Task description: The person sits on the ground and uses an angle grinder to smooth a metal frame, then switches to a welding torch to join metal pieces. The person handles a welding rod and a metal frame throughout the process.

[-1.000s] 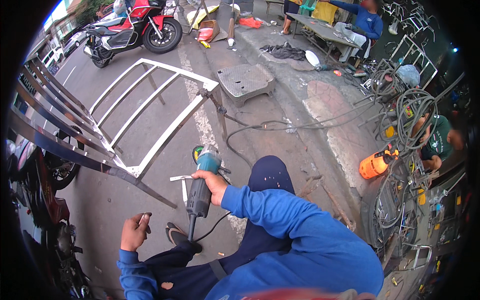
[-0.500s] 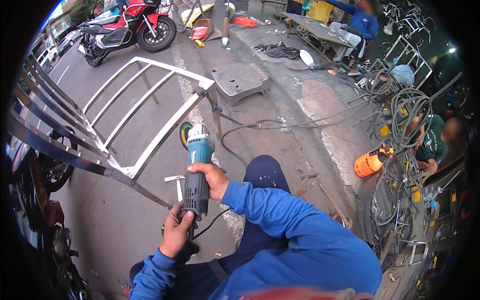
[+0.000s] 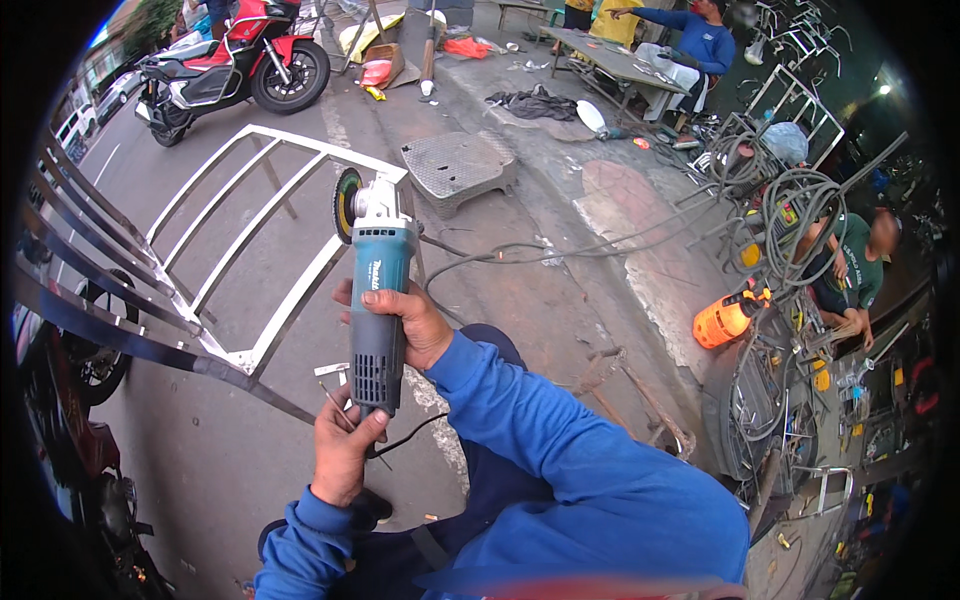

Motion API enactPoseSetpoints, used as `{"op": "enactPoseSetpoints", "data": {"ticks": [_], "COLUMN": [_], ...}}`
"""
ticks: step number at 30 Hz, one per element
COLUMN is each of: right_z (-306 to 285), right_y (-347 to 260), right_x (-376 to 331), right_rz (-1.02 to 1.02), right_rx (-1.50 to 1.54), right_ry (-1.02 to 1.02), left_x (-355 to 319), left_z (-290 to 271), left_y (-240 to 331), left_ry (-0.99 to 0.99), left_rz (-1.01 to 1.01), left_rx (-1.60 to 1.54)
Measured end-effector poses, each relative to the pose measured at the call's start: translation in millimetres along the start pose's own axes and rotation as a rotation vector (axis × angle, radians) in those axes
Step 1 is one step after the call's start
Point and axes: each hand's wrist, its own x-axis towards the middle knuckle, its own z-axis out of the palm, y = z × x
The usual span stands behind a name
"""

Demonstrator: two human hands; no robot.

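Angle grinder (image 3: 382, 285), one: between hands, long axis pointing forward; disc (image 3: 345, 205) leftward, toward white frame (image 3: 295, 298). Right hand (image 3: 418, 325), nearer disc, wraps mid-body; left hand (image 3: 343, 450) curls round tail.

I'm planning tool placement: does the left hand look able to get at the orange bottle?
Probably not: the left hand is at the grinder, and the right sleeve lies between that hand and the orange bottle.

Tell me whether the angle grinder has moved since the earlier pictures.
Yes. The angle grinder has moved up the view, toward the white metal frame; its head now overlaps that frame, which it stood clear of a second ago.
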Motion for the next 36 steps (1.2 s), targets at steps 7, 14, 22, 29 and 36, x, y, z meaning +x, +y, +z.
{"op": "enactPoseSetpoints", "data": {"ticks": [7,14,22,29,36], "right_z": [-1,-23,-27,-18,-19], "right_y": [0,-3,-10,-10,4], "right_x": [-1,8,-6,-8,2], "right_rz": [0.066,0.073,0.145,0.067,0.02], "right_rx": [0.097,-0.019,-0.259,-0.454,-0.535], "right_ry": [-0.017,0.002,0.135,0.092,0.123], "left_x": [6,12,16,19,25], "left_z": [-2,20,24,21,14], "left_y": [-7,-16,-61,-82,-94], "left_ry": [-0.038,0.031,-0.01,-0.006,0.008], "left_rz": [0.001,0.019,0.11,0.107,0.129], "left_rx": [-0.015,0.014,-0.238,-0.224,-0.306]}}
